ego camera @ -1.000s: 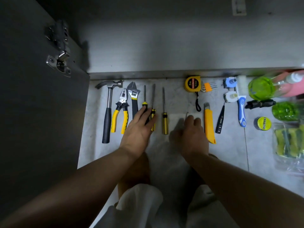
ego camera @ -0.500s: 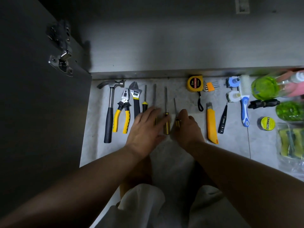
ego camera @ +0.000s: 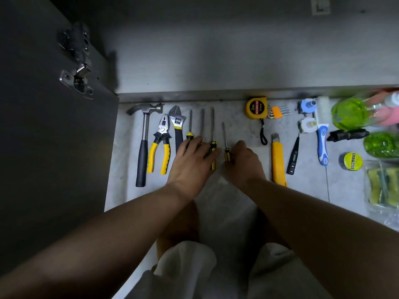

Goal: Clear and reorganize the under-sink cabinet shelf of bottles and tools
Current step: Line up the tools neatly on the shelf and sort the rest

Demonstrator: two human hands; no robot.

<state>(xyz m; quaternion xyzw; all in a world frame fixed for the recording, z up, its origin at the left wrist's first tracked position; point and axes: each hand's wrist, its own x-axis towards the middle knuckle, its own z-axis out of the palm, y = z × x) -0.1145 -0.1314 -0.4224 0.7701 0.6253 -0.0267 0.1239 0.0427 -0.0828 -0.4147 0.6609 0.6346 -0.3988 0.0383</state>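
Observation:
Tools lie in a row on the pale floor in front of the cabinet: a hammer (ego camera: pixel 143 134), yellow pliers (ego camera: pixel 160 145), an adjustable wrench (ego camera: pixel 177 124) and three yellow-handled screwdrivers (ego camera: pixel 213 130). My left hand (ego camera: pixel 191 162) lies flat with straight fingers over the screwdriver handles. Just to their right, my right hand (ego camera: pixel 243 162) pinches the handle of a small screwdriver (ego camera: pixel 225 137) whose tip points at the cabinet. Its handle end is hidden under my fingers.
Right of my hands lie a tape measure (ego camera: pixel 255 107), hex keys (ego camera: pixel 278 112), a yellow utility knife (ego camera: pixel 277 156), a tester pen (ego camera: pixel 293 154), a brush (ego camera: pixel 322 134), green bottles (ego camera: pixel 349 114), a tape roll (ego camera: pixel 353 161) and bagged sponges (ego camera: pixel 382 186). The open cabinet door (ego camera: pixel 43 147) stands left; the steel shelf (ego camera: pixel 216 61) lies ahead.
My right hand has carried the small screwdriver left, from beside the utility knife to the end of the screwdriver row. My left hand slid slightly right over the handles.

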